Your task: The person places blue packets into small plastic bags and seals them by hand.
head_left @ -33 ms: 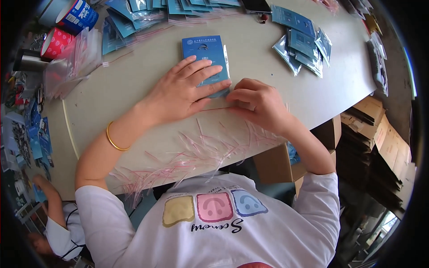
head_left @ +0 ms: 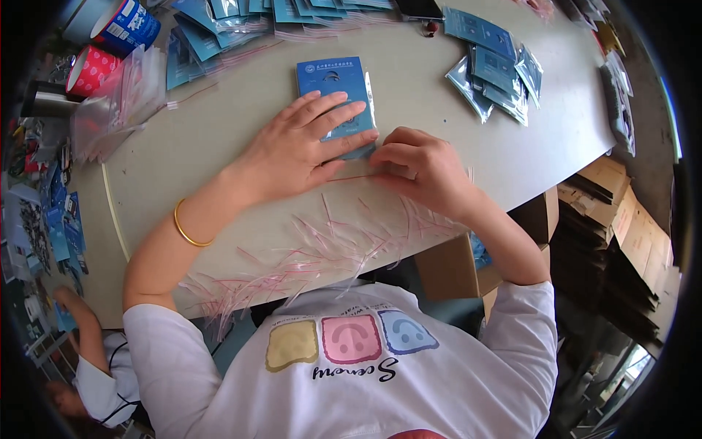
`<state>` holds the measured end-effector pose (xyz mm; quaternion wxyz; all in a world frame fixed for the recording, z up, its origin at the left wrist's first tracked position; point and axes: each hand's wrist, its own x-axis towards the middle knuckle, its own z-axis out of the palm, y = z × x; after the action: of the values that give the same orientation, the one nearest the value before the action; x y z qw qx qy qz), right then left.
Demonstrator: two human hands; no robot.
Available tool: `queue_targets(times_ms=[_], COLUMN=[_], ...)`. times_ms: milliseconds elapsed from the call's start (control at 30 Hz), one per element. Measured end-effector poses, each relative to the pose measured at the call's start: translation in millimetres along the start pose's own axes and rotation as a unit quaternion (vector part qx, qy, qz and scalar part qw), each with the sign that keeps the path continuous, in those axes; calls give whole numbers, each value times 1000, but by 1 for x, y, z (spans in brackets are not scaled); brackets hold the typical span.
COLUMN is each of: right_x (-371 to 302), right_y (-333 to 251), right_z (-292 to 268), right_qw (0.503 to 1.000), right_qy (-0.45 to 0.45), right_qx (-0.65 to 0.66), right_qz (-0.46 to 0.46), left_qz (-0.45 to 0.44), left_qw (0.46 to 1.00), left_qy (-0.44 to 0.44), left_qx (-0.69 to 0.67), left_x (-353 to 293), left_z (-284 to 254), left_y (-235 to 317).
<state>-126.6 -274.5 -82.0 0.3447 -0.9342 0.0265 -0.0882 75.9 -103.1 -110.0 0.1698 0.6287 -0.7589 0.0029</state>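
Observation:
A blue printed card [head_left: 329,73] in a clear plastic zip bag [head_left: 371,102] lies flat on the table in front of me. My left hand [head_left: 292,150] rests palm down over its lower part, fingers spread and pressing on it. At the card's lower right corner, my right hand [head_left: 431,164] has its thumb and fingers pinched together on the end of the bag's zip strip [head_left: 355,178]. This strip shows as a thin red line running between both hands. The right fingertips are partly hidden.
Torn-off clear and red plastic strips [head_left: 322,249] litter the near table edge. Bagged blue cards [head_left: 497,69] lie at far right, more [head_left: 197,40] at far left. Left stand empty zip bags [head_left: 121,106] and paper cups [head_left: 91,69]. Cardboard boxes [head_left: 446,271] stand right; a co-worker's arm [head_left: 84,329] shows lower left.
The fingers of my left hand have shifted very slightly on the card. Otherwise nothing differs visibly.

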Motion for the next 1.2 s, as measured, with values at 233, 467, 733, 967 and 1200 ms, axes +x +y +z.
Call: queue_targets(times_ms=[233, 467, 733, 967, 1200], right_x=[-12, -63, -170, -166, -178], right_y=[-12, -87, -21, -20, -2], right_z=[11, -11, -55, -7, 5], right_qw=[983, 962, 927, 917, 871], right_qy=[-29, 0, 291, 227, 279], right_qx=[-177, 196, 63, 60, 70], right_qz=[-32, -192, 227, 323, 398], left_qz=[16, -5, -14, -8, -5], left_qw=[1000, 999, 999, 999, 999], left_qy=[-8, -34, -36, -31, -28], left_qx=[-4, 7, 31, 25, 26], left_x=[6, 9, 7, 9, 7], left_z=[-4, -7, -6, -5, -6], left_y=[1, 0, 3, 5, 3])
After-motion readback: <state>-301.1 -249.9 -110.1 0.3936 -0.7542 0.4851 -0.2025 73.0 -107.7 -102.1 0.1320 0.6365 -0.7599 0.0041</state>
